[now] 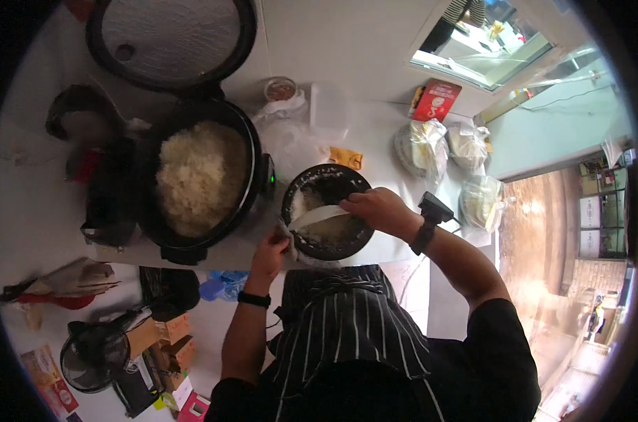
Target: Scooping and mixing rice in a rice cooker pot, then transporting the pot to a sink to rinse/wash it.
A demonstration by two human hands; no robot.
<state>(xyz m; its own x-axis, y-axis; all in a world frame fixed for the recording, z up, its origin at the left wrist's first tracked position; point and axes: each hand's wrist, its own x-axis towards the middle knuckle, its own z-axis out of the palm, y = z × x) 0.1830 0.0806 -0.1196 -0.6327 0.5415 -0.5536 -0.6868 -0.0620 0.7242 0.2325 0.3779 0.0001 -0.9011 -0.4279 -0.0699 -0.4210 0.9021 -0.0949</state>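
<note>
My right hand [377, 208] grips a pale, flat rice paddle [321, 214], its blade inside a round black pot [358, 242]. Some white rice [302, 203] lies in the pot, and grains cling to its inner wall. At the pot's lower left rim, my left hand [270, 253] holds a whitish cloth [290, 243] against the side. Left of the pot stands a large open rice cooker [253, 158] with a heap of cooked rice [195, 176] in it. Its lid [171, 42] is raised and a green light glows on its side.
Behind the pot are plastic bags [292, 140], a clear container [329, 111] and a jar [280, 89]. Wrapped bowls [421, 147] stand at the right by a red card [437, 100]. A fan [94, 356] and cardboard boxes [176, 337] lie below the counter's edge at left.
</note>
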